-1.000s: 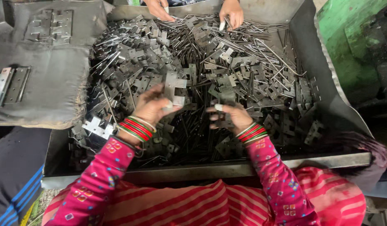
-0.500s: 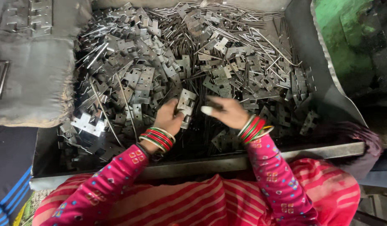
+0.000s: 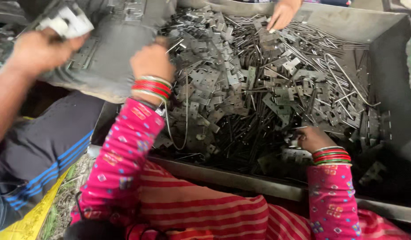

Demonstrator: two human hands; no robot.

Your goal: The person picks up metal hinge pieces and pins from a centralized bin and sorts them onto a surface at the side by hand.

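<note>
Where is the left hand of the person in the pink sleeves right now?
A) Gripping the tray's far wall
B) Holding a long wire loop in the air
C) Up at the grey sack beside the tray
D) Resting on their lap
C: the left hand is raised against the grey sack, while the right hand lies among the metal hinge plates.

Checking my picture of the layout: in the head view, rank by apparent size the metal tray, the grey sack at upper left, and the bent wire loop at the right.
1. Metal tray, largest.
2. Grey sack; its top is cropped.
3. Bent wire loop, far smallest.
</note>
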